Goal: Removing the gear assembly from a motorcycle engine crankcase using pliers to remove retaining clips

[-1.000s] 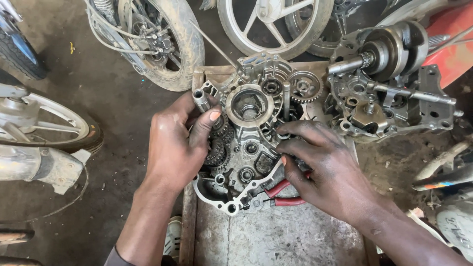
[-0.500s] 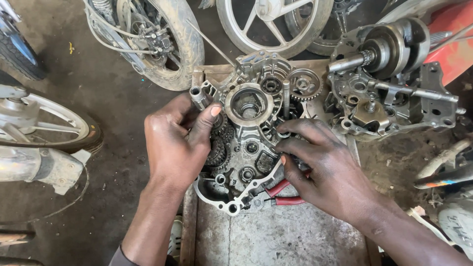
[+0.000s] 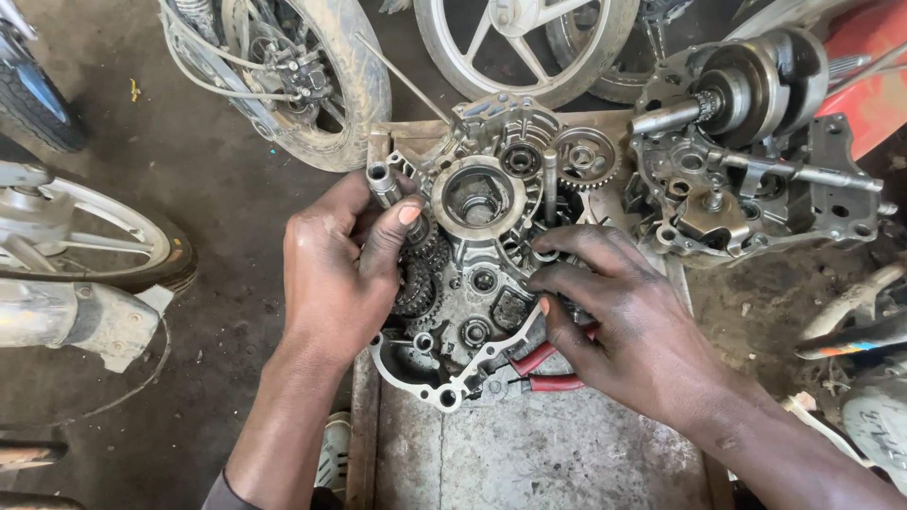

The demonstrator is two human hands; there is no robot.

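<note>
An oily grey engine crankcase half [image 3: 477,283] lies on a worn metal-topped bench [image 3: 529,453], with gears, bearings and a round bore showing. My left hand [image 3: 340,274] grips its left side, thumb pressed near a stack of dark gears [image 3: 416,279] and a short shaft [image 3: 387,184]. My right hand [image 3: 614,316] rests fingers-down on the right part of the case, fingertips by a small ring or bearing seat [image 3: 546,255]. Red-handled pliers [image 3: 543,370] lie partly under that hand.
A second crankcase half with a crankshaft [image 3: 746,161] sits at the bench's right rear. Motorcycle wheels [image 3: 321,76] stand behind and to the left [image 3: 85,246]. A red bodywork panel [image 3: 869,85] is at the top right. The floor is dirty concrete.
Both hands stay on the crankcase. My left hand has shifted slightly up along the case's left edge; the right hand's fingers have barely moved.
</note>
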